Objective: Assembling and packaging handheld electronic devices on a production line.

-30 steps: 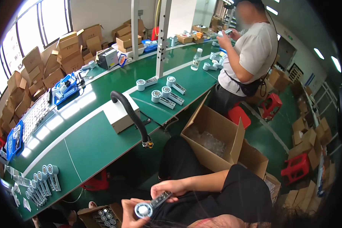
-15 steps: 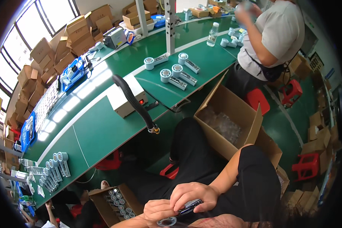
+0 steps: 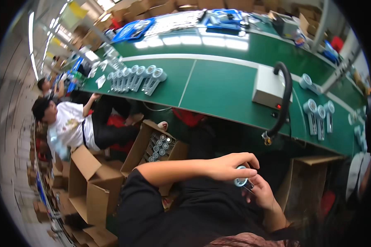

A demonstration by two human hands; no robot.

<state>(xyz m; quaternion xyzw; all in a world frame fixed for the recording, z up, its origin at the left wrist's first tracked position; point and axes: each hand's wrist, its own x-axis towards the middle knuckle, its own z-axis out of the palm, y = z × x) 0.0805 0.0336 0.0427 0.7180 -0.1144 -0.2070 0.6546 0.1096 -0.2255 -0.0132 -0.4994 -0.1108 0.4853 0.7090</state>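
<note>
In front of my dark-clothed lap I hold a light-blue handheld device with a round, ringed head (image 3: 240, 182) and a narrow handle. My left hand (image 3: 231, 166) comes across from the left and closes over the head, partly covering it. From the lower right, my right hand (image 3: 263, 193) has its fingers bent around the handle, much of which they hide. Beyond my hands, an open carton (image 3: 132, 154) holds several similar round-headed devices (image 3: 160, 145) standing on end.
A green worktable (image 3: 218, 88) carries a row of similar devices (image 3: 138, 77), a white box (image 3: 270, 86) with a black ribbed hose (image 3: 285, 111) overhanging the edge, and more devices (image 3: 320, 117) to its right. Open cartons (image 3: 92, 181) stand at left. A co-worker (image 3: 76, 123) sits beyond them.
My view has swung left, bringing a seated co-worker and more cartons in. Both hands still work together; the dark object seen between them no longer shows, and the device's round head now does.
</note>
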